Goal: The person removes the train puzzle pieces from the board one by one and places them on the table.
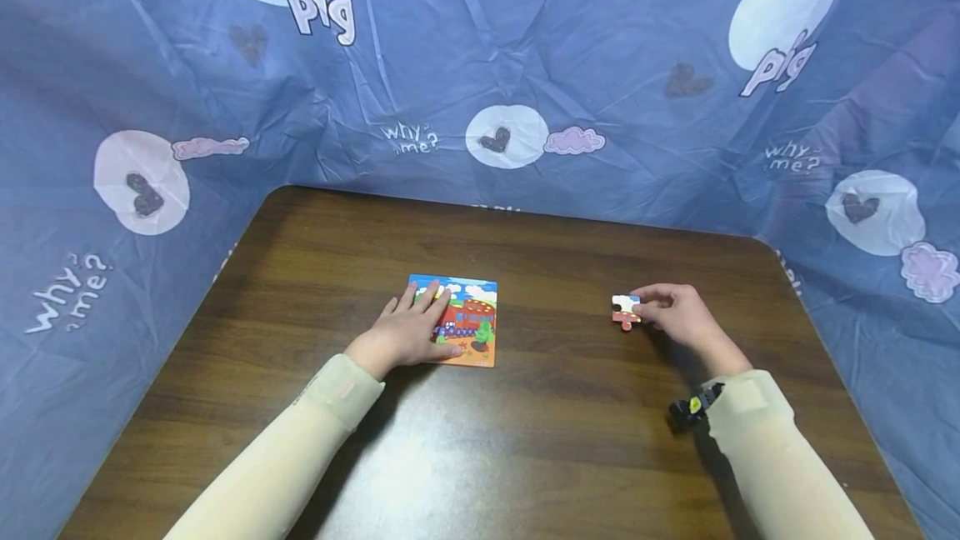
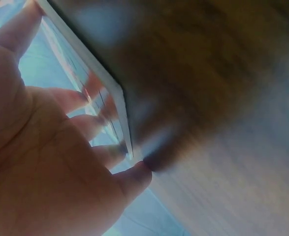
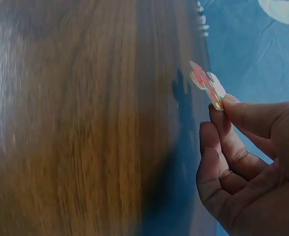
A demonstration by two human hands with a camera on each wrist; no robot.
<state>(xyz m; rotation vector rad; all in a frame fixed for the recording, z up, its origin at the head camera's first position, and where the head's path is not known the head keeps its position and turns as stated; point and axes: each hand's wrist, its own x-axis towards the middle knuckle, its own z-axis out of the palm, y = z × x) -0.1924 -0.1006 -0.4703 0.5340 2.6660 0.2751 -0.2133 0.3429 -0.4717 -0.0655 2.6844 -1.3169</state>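
A square jigsaw puzzle point(image 1: 480, 307) with a red train, a green tree and a cloudy sky lies flat on the table. My left hand point(image 1: 408, 333) rests on its left part, fingers spread, so that area is hidden. In the left wrist view the fingertips touch the puzzle's face point(image 2: 107, 101), near its pale edge. Off to the right, my right hand point(image 1: 675, 315) pinches a puzzle piece point(image 1: 626, 308) between thumb and forefinger. White, blue and red show on the piece. The right wrist view shows this piece point(image 3: 207, 84) tilted and held above the table.
Both hands work over a brown wooden table point(image 1: 555, 432) with rounded far corners. A blue printed cloth point(image 1: 450, 48) hangs behind it and at both sides. At the right wrist is a small dark strapped device point(image 1: 693, 408).
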